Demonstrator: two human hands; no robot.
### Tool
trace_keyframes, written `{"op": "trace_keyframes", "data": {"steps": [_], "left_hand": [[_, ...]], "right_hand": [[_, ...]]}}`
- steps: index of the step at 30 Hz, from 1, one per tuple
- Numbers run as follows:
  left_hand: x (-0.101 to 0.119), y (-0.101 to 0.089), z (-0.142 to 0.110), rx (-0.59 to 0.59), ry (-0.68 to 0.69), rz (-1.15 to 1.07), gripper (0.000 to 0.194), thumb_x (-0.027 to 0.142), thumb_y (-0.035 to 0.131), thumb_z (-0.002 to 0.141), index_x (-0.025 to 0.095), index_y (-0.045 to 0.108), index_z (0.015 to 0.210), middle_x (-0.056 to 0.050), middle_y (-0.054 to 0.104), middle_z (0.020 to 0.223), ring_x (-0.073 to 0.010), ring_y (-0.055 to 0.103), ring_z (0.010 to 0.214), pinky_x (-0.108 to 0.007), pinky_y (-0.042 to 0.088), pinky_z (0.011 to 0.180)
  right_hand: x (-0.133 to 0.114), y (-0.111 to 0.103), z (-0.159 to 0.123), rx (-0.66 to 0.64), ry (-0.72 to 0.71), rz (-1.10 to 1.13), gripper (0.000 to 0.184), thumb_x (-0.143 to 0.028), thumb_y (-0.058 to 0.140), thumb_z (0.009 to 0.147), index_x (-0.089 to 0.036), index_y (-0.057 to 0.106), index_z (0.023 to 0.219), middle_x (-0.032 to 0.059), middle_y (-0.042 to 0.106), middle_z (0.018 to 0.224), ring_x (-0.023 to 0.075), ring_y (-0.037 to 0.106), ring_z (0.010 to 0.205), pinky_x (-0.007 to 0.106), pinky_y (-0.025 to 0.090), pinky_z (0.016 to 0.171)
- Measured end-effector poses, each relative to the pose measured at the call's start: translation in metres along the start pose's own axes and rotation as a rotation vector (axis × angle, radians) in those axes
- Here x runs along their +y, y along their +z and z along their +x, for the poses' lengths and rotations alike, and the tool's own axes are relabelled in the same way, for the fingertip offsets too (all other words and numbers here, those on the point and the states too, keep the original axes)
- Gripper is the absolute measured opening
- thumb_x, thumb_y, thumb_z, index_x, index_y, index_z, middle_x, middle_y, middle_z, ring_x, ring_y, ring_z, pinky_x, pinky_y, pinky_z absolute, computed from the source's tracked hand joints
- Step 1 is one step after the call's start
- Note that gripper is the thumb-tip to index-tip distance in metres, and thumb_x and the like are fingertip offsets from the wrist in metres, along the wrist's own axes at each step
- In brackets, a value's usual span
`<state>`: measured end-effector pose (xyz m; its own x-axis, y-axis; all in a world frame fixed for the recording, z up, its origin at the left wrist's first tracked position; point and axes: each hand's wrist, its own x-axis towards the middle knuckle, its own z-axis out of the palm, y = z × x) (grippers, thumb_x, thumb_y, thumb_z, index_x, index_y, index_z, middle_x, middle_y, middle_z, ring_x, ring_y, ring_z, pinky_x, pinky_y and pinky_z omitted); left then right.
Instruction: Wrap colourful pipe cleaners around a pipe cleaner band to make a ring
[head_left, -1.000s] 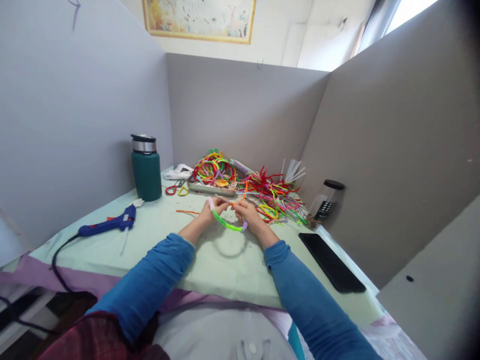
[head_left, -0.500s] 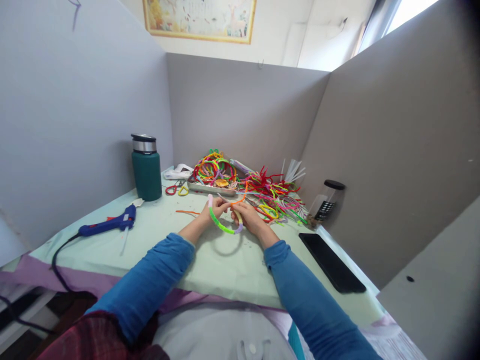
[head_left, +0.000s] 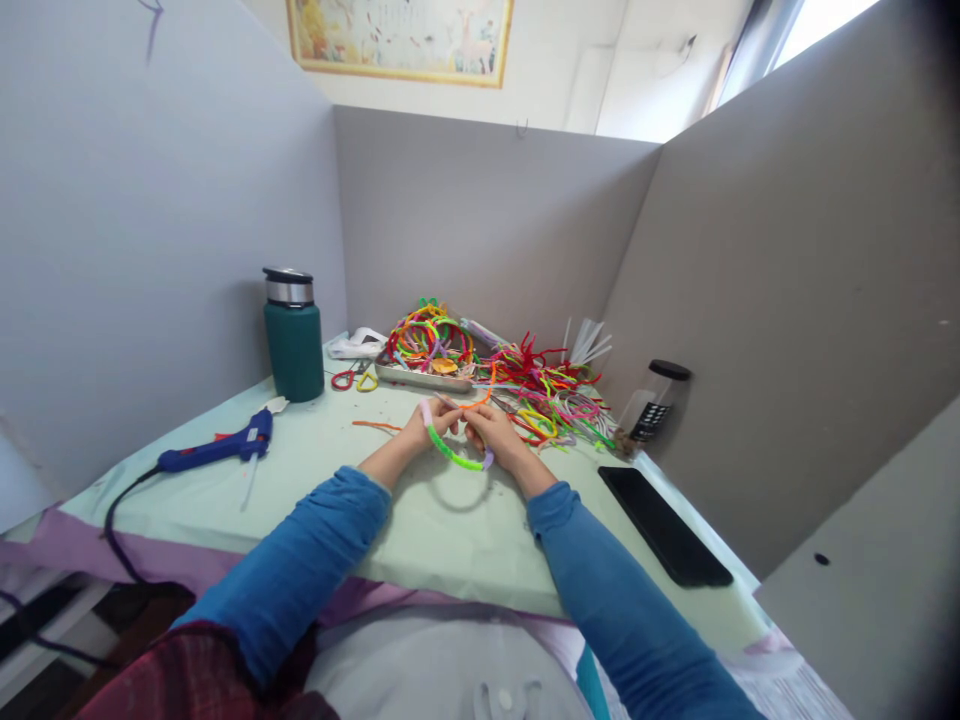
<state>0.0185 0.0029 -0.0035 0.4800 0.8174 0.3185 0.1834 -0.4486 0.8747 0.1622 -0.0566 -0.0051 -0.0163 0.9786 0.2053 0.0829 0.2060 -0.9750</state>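
In front of me, over the table, a hoop wrapped in green, lilac and pale pink pipe cleaner [head_left: 456, 458] hangs below my fingers. My left hand [head_left: 433, 424] is closed round its upper left part. My right hand [head_left: 491, 432] meets it at the fingertips, pinching an orange pipe cleaner [head_left: 493, 383] whose free end curves up to the right. The hoop's top, where both sets of fingers press, is mostly hidden. Another orange pipe cleaner [head_left: 375, 425] lies on the table left of my left hand.
A metal tray [head_left: 420, 380] of colourful hoops stands behind my hands, beside a heap of pipe cleaners [head_left: 547, 370]. To the left are a blue glue gun [head_left: 225, 445] with its cord and a green bottle [head_left: 293, 345]. At right are a phone [head_left: 664, 525] and a clear jar [head_left: 651, 405].
The hoop has turned and shifted slightly to the right, so its yellowish stretch near my right hand no longer shows. Both hands stay close together, with only small finger movements.
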Motion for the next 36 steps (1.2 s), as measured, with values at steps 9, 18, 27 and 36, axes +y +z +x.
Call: {"op": "trace_keyframes", "data": {"steps": [9, 18, 27, 36], "left_hand": [[-0.005, -0.001, 0.002, -0.077, -0.013, -0.06, 0.038, 0.048, 0.055, 0.076, 0.012, 0.061, 0.065, -0.001, 0.054, 0.049, -0.0061, 0.034, 0.039, -0.022, 0.024, 0.041], [-0.007, -0.001, 0.003, 0.018, 0.003, 0.247, 0.037, 0.045, 0.052, 0.078, 0.012, 0.068, 0.071, -0.002, 0.061, 0.053, -0.0105, 0.051, 0.048, -0.021, 0.035, 0.048], [-0.009, 0.0, 0.001, 0.055, 0.106, 0.49, 0.024, 0.031, 0.054, 0.078, 0.016, 0.071, 0.087, -0.002, 0.068, 0.071, -0.0127, 0.056, 0.06, -0.023, 0.038, 0.055], [0.024, -0.005, -0.022, 0.154, 0.264, 0.761, 0.023, 0.028, 0.051, 0.083, 0.019, 0.072, 0.085, -0.007, 0.064, 0.093, -0.0173, 0.056, 0.076, -0.027, 0.037, 0.063]], "right_hand": [[-0.006, 0.0, -0.003, 0.03, -0.024, 0.048, 0.031, -0.045, 0.064, 0.07, -0.017, 0.051, 0.063, -0.0057, 0.046, 0.047, 0.0067, 0.035, 0.041, 0.023, 0.026, 0.042], [-0.003, 0.0, 0.001, 0.121, -0.009, 0.047, 0.026, -0.041, 0.065, 0.067, -0.018, 0.054, 0.065, -0.0062, 0.046, 0.046, 0.0074, 0.034, 0.04, 0.024, 0.023, 0.041], [0.003, -0.004, 0.006, 0.18, -0.015, 0.029, 0.026, -0.039, 0.066, 0.066, -0.017, 0.052, 0.06, -0.0048, 0.047, 0.045, 0.0076, 0.036, 0.042, 0.024, 0.025, 0.042], [0.001, -0.004, 0.004, 0.171, 0.014, 0.038, 0.02, -0.034, 0.064, 0.064, -0.018, 0.052, 0.063, -0.0052, 0.047, 0.045, 0.008, 0.037, 0.041, 0.023, 0.026, 0.042]]}}
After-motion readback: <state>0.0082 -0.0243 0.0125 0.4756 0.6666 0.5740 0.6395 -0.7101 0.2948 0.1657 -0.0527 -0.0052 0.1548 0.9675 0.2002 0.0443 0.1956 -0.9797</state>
